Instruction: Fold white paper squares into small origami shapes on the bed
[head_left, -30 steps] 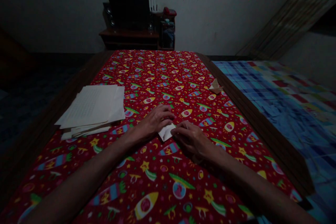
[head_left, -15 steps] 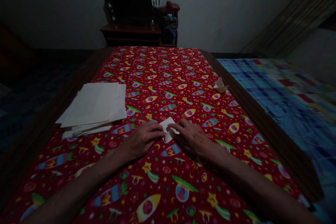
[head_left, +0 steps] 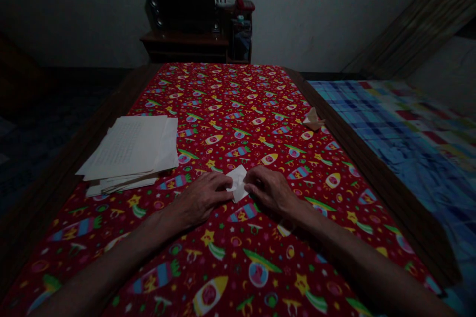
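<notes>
A small folded piece of white paper [head_left: 238, 184] lies on the red patterned cloth [head_left: 238, 237], between my two hands. My left hand [head_left: 208, 193] pinches its left edge between thumb and fingers. On the opposite side, my right hand [head_left: 270, 189] has its thumb and fingers closed on the paper's right edge. The paper looks creased, with a corner pointing away from me; its finer folds are too dim to make out.
A stack of paper sheets [head_left: 130, 148] lies to the left. A folded brown paper shape [head_left: 314, 120] sits near the right edge. Beyond the table's far end is a desk [head_left: 186, 39] with a dark monitor [head_left: 182, 0]. A bed with checked bedding [head_left: 357, 124] stands at the right.
My right hand's fingers have drawn back from the middle of the paper to its right edge. My left hand stays at the left edge, and the view has tilted slightly.
</notes>
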Demonstrator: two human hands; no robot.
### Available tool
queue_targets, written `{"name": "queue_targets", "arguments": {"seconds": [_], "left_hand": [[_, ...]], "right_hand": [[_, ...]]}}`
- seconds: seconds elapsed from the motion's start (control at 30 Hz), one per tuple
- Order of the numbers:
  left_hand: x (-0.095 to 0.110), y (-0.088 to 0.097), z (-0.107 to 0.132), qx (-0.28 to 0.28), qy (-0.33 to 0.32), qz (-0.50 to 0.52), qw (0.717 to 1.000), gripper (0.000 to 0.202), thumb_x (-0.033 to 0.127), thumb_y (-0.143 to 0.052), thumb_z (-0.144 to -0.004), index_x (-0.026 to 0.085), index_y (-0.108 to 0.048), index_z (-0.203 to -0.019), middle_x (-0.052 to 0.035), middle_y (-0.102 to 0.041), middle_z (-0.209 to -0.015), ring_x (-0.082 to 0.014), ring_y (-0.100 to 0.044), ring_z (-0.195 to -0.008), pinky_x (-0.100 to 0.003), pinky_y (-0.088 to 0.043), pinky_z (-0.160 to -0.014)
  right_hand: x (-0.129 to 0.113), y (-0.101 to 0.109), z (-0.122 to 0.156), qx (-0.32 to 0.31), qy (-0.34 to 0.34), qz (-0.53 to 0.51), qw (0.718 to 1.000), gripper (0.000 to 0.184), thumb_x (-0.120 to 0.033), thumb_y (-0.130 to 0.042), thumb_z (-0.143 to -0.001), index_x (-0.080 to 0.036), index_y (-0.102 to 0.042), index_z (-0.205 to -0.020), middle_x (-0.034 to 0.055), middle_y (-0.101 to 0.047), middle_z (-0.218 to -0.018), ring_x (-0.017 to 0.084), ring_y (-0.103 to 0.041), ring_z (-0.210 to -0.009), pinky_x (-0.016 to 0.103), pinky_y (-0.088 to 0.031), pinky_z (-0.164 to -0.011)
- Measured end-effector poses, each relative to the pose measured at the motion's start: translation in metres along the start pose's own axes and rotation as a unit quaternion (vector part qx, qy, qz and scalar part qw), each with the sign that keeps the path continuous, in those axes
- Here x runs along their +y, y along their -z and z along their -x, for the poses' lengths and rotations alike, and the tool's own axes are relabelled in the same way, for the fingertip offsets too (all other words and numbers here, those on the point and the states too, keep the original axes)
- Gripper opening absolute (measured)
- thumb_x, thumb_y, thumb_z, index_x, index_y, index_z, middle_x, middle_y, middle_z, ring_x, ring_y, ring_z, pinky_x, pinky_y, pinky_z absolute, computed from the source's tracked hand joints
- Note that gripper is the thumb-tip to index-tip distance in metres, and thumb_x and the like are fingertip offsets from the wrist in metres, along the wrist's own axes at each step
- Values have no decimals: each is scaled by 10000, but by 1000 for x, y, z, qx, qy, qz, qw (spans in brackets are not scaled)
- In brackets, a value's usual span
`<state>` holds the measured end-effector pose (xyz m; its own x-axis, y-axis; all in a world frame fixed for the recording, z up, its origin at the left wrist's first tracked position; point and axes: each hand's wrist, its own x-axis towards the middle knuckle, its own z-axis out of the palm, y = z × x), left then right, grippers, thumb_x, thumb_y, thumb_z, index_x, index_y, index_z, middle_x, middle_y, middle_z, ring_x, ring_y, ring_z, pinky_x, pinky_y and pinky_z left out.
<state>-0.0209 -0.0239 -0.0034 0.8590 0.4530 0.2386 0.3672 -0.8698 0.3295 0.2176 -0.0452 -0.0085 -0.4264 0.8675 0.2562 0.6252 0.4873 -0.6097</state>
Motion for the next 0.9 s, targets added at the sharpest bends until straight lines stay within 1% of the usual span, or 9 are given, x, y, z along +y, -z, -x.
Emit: {"name": "queue_targets", "arguments": {"seconds": [0.1, 0.23, 0.33, 0.4, 0.5, 0.6, 0.7, 0.77, 0.9], "left_hand": [[-1, 4, 2, 6, -4, 29, 1000, 339, 76, -411, -872, 236, -628, -1078, -86, -539, -1134, -214, -488, -1026, -380, -424, -873], [-1, 13, 4, -9, -17, 50, 999, 367, 76, -445, -862, 290, -631, -1095, -60, -555, -1160, -206, -500, -1056, -383, -420, -915], [0, 16, 3, -7, -19, 71, 997, 320, 102, -456, -880, 277, -639, -1076, -55, -581, -1147, -194, -522, -1059, -369, -423, -930], [-1, 15, 4, 13, -8, 92, 996, 261, 125, -460, -895, 241, -635, -1051, -55, -611, -1100, -179, -549, -1031, -347, -434, -924], [-3, 10, 5, 40, 49, 113, 992, 218, 187, -511, -888, 195, -558, -1101, -57, -628, -1047, -166, -577, -978, -312, -466, -878], [-3, 7, 2, 43, 80, 82, 992, 346, 252, -553, -870, 175, -450, -1191, -84, -585, -1134, -182, -559, -1022, -322, -471, -878], [-1, 9, -6, 17, 31, 5, 999, 307, 268, -501, -901, 173, -448, -1188, -96, -566, -1168, -214, -526, -1075, -369, -446, -914], [1, 11, -11, -3, 0, -47, 999, 254, 250, -456, -921, 170, -479, -1161, -91, -581, -1135, -223, -530, -1051, -376, -451, -889], [1, 10, -14, 11, -29, -97, 995, 235, 203, -400, -936, 168, -522, -1133, -84, -606, -1053, -208, -554, -964, -358, -470, -825]], "right_hand": [[-4, 0, 0, -6, -10, 34, 999, 38, -213, -546, -853, -177, -557, -852, 17, -587, -797, 123, -522, -690, 227, -379, -619], [-7, 1, 0, -12, 1, 68, 998, 86, -220, -510, -880, -172, -580, -868, 29, -576, -812, 123, -519, -699, 228, -368, -617], [-9, 0, 3, -9, 14, 94, 995, 115, -210, -482, -892, -175, -590, -877, 28, -564, -803, 118, -502, -684, 228, -353, -602], [-10, 0, 6, -10, 33, 110, 993, 148, -215, -455, -906, -181, -599, -896, 32, -557, -814, 117, -490, -685, 230, -344, -593], [-10, 0, 12, -24, 68, 135, 988, 181, -267, -448, -915, -194, -595, -992, 48, -553, -884, 127, -480, -722, 235, -351, -593], [-9, 1, 14, -32, 112, 182, 976, 212, -296, -454, -916, -186, -576, -1051, 69, -555, -934, 151, -470, -763, 249, -365, -595], [-11, 2, 14, -47, 147, 237, 959, 202, -231, -448, -912, -163, -566, -1061, 86, -564, -964, 176, -459, -797, 277, -387, -620], [-15, 3, 12, -67, 153, 255, 952, 213, -189, -443, -903, -146, -557, -1078, 95, -568, -983, 191, -455, -825, 302, -407, -658], [-21, 4, 10, -81, 148, 255, 952, 235, -165, -452, -887, -126, -550, -1097, 117, -580, -1014, 214, -464, -873, 332, -431, -700]]}}
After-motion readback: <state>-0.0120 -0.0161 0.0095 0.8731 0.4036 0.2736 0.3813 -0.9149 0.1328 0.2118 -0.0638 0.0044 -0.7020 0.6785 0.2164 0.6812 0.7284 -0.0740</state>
